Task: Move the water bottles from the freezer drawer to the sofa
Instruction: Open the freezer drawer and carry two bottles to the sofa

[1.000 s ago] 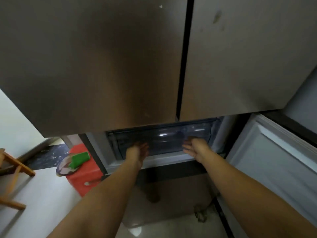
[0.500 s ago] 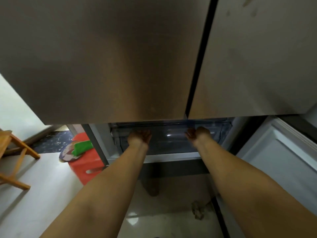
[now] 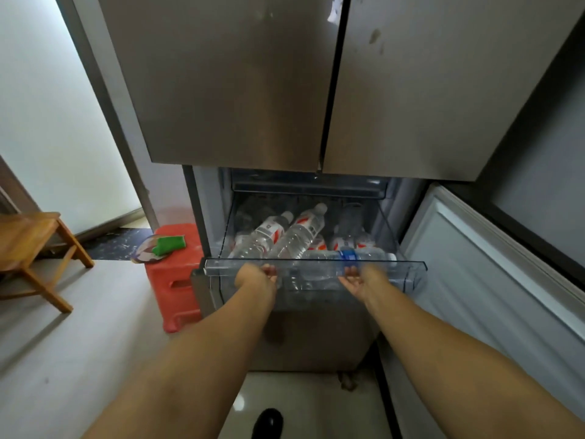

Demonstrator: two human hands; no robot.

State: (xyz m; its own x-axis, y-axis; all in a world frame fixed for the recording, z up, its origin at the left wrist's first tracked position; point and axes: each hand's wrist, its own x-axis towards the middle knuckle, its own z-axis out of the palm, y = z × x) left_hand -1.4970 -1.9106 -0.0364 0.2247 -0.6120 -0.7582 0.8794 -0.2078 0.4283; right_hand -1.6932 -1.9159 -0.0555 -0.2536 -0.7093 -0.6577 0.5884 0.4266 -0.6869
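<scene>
Centre frame: I am seeing the left hand [image 3: 258, 278] and the right hand [image 3: 359, 281] gripping the front rim of the clear plastic freezer drawer [image 3: 408, 266], fingers curling over it. Clear plastic water bottles [image 3: 297, 236] are lying piled inside the drawer. Left of the drawer, a red plastic stool [image 3: 174, 280] is standing.

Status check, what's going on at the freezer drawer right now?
Left hand and right hand grip freezer drawer front. Water bottles inside. Nothing blocking.
</scene>
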